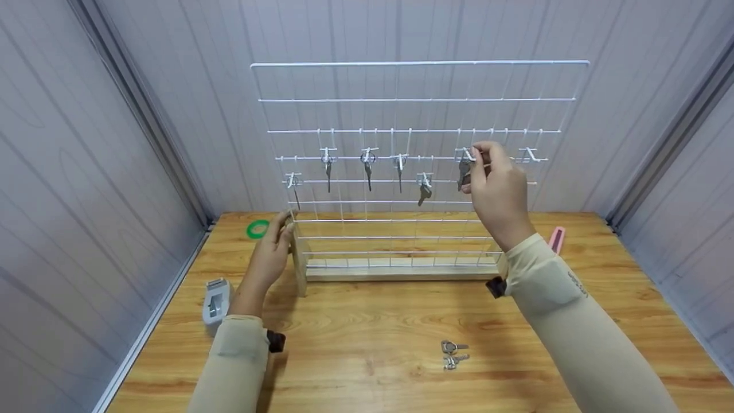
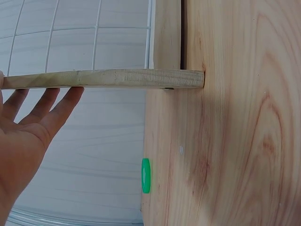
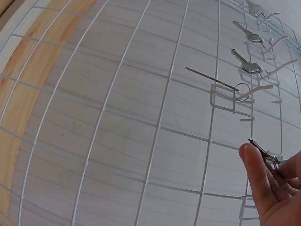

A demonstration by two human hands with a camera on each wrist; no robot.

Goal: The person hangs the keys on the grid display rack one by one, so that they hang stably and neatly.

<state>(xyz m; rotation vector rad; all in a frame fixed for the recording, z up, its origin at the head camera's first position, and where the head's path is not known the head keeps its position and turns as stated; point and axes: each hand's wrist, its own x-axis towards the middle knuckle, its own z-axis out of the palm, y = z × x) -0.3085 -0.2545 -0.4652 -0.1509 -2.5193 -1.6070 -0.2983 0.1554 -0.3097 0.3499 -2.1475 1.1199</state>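
Key: key (image 1: 463, 172) at the right end of the grid (image 1: 418, 100), just beside a hook (image 1: 469, 155); long axis roughly upright, lower end leaning slightly left; whether its ring is over the prong, I cannot tell.
Right hand: right hand (image 1: 499, 183) has its fingers bent and nearly closed, pinching the key; clearly the nearer hand, with key and hook just left of its fingertips.
Left hand: left hand (image 1: 272, 255) at the far end, well apart from the key; fingers nearly straight, slightly spread, touching the post (image 2: 141, 77); thumb's hold unclear.
Loose keys: loose keys (image 1: 451, 346), two, on the table (image 1: 344, 321), nearer the right forearm than the left; only the head view has them.
Left wrist view: fingertips against the post's outer face, which the head view hides.
Right wrist view: pinched key nearly edge-on between fingers; ring end partly masked by them.
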